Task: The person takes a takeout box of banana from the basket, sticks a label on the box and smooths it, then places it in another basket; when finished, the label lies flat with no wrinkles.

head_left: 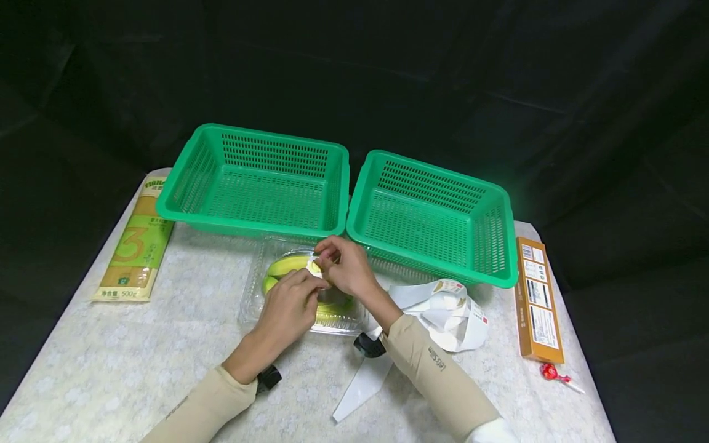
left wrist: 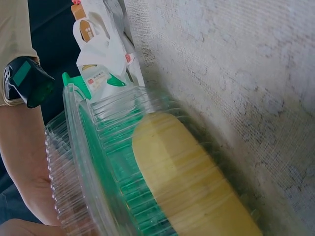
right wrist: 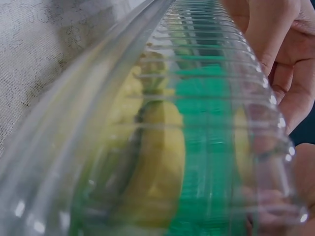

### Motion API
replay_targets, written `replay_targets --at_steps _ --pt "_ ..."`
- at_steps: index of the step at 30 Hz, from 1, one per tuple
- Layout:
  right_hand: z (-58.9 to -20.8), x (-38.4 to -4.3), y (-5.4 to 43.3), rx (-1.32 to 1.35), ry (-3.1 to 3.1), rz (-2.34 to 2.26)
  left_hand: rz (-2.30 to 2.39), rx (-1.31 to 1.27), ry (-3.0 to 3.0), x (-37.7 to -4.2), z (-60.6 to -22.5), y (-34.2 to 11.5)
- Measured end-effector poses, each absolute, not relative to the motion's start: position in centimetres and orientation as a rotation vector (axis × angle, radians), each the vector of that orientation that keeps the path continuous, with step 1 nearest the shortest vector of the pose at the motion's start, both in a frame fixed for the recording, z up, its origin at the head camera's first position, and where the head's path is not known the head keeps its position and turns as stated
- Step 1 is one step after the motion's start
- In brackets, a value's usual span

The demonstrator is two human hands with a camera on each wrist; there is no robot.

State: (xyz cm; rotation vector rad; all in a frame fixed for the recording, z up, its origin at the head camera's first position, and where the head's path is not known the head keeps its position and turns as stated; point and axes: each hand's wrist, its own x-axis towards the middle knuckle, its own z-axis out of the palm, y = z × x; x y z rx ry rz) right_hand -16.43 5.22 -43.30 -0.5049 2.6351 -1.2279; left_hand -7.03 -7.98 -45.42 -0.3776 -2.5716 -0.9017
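Observation:
A clear ribbed plastic box (head_left: 252, 301) with bananas (head_left: 288, 266) inside sits on the table in front of the baskets. Over its lid my two hands meet at a small white-and-yellow sticker (head_left: 314, 269). My left hand (head_left: 290, 301) comes from the near left, its thumb and fingertips pinching the sticker's edge. My right hand (head_left: 346, 264) reaches in from the right, fingers curled at the sticker's other side. In the left wrist view one banana (left wrist: 182, 172) shows through the box wall. The right wrist view shows curled fingers (right wrist: 288, 73) beyond the lid.
Two green baskets (head_left: 266, 224) (head_left: 432, 261) stand behind the box. To the right lies a loosely looped white paper strip (head_left: 471, 326) with printed labels. A spaghetti packet (head_left: 133, 246) is at far left; an orange carton (head_left: 537, 301) and a red lollipop (head_left: 549, 371) are at far right.

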Motion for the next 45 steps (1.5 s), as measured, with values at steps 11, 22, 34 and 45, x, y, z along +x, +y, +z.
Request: replay_targets --at_steps 11,22,34,45 --pt "-43.4 -16.2 5.0 -0.566 2.664 -1.101 -0.907 -0.390 -2.626 -7.3 -45.7 -8.2" --pt "-43.3 -16.1 4.7 -0.560 2.705 -1.063 -0.940 -0.475 -2.626 -7.2 -45.6 -8.8" --pt "-43.8 -16.0 4.6 -0.582 2.760 -1.076 -1.019 -0.384 -2.580 -6.3 -45.8 -7.9" --pt "-44.1 -16.4 4.7 -0.626 2.796 -1.091 -1.072 -0.361 -2.575 -5.9 -45.6 -8.0"
